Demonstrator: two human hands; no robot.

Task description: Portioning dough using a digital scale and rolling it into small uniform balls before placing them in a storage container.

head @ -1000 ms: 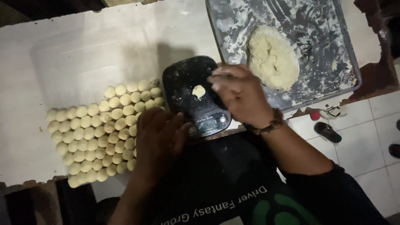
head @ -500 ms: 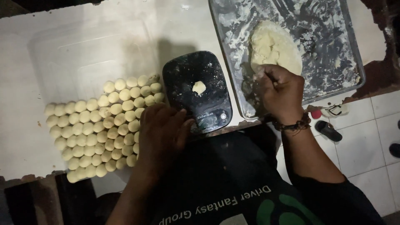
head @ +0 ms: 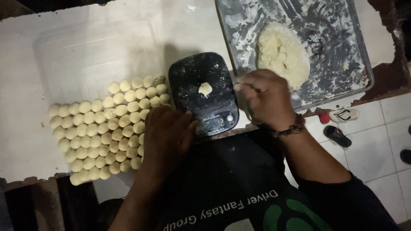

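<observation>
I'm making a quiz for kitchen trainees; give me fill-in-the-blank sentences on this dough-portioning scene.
1. A small dough piece sits on the black kitchen ____.
2. The big dough lump lies in a floured metal ____.
3. The rows of dough balls lie beside the person's ____ hand.
4. The right hand is between the scale and the ____.

Missing: scale; tray; left; tray

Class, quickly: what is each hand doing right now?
Left hand: palm down, resting beside the dough balls, holding nothing visible.
Right hand: fingers curled beside the scale; contents cannot be told.
</observation>
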